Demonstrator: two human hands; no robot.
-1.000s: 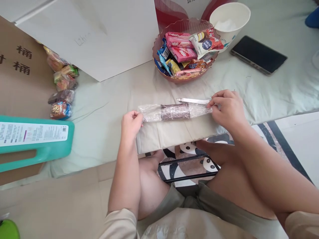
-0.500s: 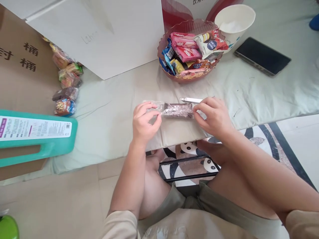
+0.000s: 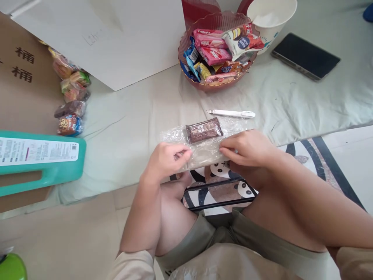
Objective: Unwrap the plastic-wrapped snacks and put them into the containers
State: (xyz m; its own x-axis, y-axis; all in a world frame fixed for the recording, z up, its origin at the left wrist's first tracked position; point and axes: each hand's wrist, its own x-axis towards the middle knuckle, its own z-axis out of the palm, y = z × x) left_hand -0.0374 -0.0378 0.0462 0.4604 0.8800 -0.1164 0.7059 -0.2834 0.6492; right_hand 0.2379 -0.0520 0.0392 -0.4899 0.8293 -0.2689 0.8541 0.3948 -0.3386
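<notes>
1. Snack (image 3: 204,130): a brown-wrapped bar lying flat on clear film (image 3: 201,149), near the front edge of the table (image 3: 134,124), between our two hands and just beyond them.
2. Film: it spreads under the snack and toward us, and its near edge is the part we have hold of. We judge it is held there because that leaves the bar free to sit on the sheet.
3. Left hand (image 3: 169,158): fingers curled in, pinching the near left edge of the film. It does not touch the snack.
4. Right hand (image 3: 247,149): likewise closed on the film's near right edge, fingers pointing left toward the other hand. The two grips look to keep the sheet taut across its width.
5. Pen (image 3: 231,113): a white stick-shaped thing, perhaps a pen or a cutter, lies just behind the film, apart from it.
6. Bowl (image 3: 217,83): farther back, filled with wrapped snacks; a paper cup (image 3: 271,19) and a dark phone (image 3: 305,56) are to its right.
7. Left side: a white box (image 3: 116,42), loose wrapped snacks (image 3: 70,99) beside it, and a teal jug (image 3: 43,159) on its side.
</notes>
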